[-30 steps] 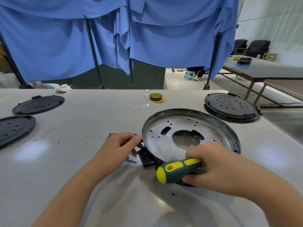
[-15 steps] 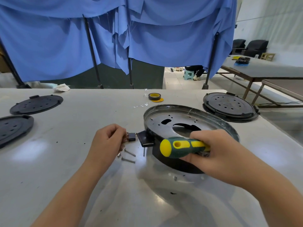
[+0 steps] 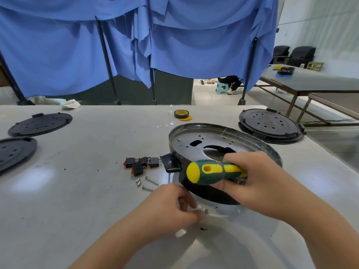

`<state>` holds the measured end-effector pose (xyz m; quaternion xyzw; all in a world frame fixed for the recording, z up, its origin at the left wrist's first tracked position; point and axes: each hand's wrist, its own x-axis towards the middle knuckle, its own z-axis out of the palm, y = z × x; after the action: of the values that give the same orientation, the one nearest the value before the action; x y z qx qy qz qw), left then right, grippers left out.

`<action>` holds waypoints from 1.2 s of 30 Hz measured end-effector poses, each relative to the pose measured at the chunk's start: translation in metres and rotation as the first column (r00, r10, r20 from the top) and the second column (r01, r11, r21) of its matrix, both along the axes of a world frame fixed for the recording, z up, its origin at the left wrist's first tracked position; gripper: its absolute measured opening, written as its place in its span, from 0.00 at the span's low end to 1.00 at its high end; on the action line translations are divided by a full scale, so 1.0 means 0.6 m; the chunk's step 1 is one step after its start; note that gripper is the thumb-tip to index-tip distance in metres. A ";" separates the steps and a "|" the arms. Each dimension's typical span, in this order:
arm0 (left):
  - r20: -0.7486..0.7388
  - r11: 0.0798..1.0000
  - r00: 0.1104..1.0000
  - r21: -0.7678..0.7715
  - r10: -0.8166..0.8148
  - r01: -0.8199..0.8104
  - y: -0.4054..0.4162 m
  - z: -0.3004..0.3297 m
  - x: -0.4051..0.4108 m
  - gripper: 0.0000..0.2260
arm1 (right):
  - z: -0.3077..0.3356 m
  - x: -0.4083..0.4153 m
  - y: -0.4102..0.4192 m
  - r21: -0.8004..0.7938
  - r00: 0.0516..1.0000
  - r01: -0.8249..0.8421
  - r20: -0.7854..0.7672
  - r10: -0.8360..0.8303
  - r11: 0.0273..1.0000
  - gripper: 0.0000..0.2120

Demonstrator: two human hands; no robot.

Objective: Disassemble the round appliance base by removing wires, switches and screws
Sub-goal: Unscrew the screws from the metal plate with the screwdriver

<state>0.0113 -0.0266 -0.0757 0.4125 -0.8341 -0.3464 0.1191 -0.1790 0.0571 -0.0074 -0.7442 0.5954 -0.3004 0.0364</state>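
The right hand point(image 3: 258, 183) grips the screwdriver point(image 3: 211, 171) and tilts the round base point(image 3: 223, 140) up. The left hand point(image 3: 174, 208) pinches at a small screw point(image 3: 206, 211) under it; if the base slips, it could trap those fingers.

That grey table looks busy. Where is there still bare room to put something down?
Bare table lies between the black lids on the left and the switches, and behind them toward the tape roll. It is crowded around the screws, the left hand and the round base.
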 end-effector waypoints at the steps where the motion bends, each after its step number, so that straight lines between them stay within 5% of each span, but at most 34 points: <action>1: -0.021 1.000 1.000 -0.020 0.012 -0.012 0.004 -0.004 -0.006 0.13 | 0.000 -0.001 0.000 0.000 1.000 0.001 0.005 -0.001 1.000 0.17; 7: -0.129 0.993 0.990 -0.097 0.055 -0.068 0.027 -0.021 -0.031 0.10 | -0.001 -0.004 -0.001 -0.011 1.000 0.009 0.013 -0.009 1.000 0.17; 20: -0.020 0.890 0.994 -0.448 -0.107 0.087 -0.005 -0.001 0.006 0.08 | 0.000 -0.004 0.001 -0.005 1.000 0.016 0.010 -0.016 1.000 0.17; 36: -0.074 0.832 0.997 -0.555 -0.022 -0.023 -0.063 -0.020 0.021 0.06 | 0.002 0.003 0.001 0.054 1.000 0.020 -0.016 -0.019 0.998 0.19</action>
<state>0.0237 -0.0646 -0.0878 0.3468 -0.8933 -0.1052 0.2659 -0.1772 0.0577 -0.0063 -0.7394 0.6110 -0.2787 0.0488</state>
